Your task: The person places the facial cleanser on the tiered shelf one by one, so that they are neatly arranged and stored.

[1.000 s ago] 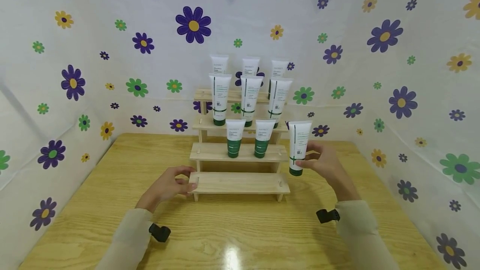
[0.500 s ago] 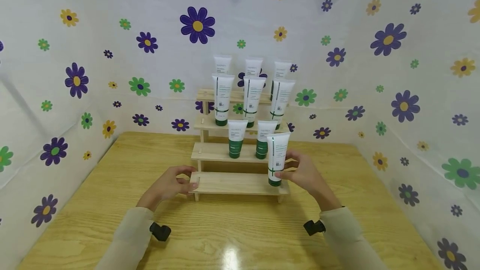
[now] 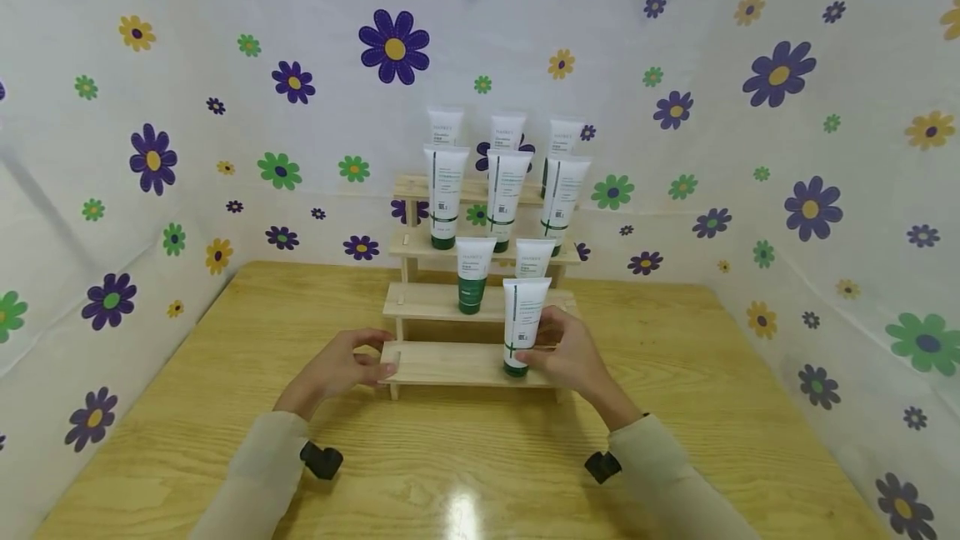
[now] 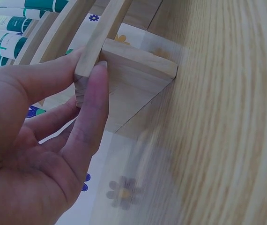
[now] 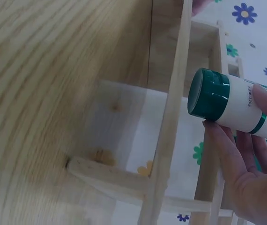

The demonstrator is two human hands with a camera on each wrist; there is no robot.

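A white tube with a green cap point(image 3: 523, 315) stands nearly upright, cap down, in my right hand point(image 3: 572, 358), pinched between thumb and fingers. In the head view it overlaps the right part of the lowest step point(image 3: 450, 363) of a wooden stepped rack. The right wrist view shows its green cap point(image 5: 211, 96) close to that step's board point(image 5: 171, 112), with a narrow gap beside it. My left hand point(image 3: 337, 369) grips the left end of the same step; its thumb and fingers pinch the board point(image 4: 89, 65) in the left wrist view.
On the second step up stand two smaller tubes, one white-and-green point(image 3: 472, 277), the other point(image 3: 534, 257) partly hidden. Three taller tubes point(image 3: 504, 198) fill the third step, with three more point(image 3: 446, 125) behind on top. A flowered cloth point(image 3: 300, 15) surrounds the wooden table point(image 3: 300, 307).
My right hand has carried the tube leftward and down, from beside the rack to the lowest step's right part. The left hand keeps its grip on the step's end.
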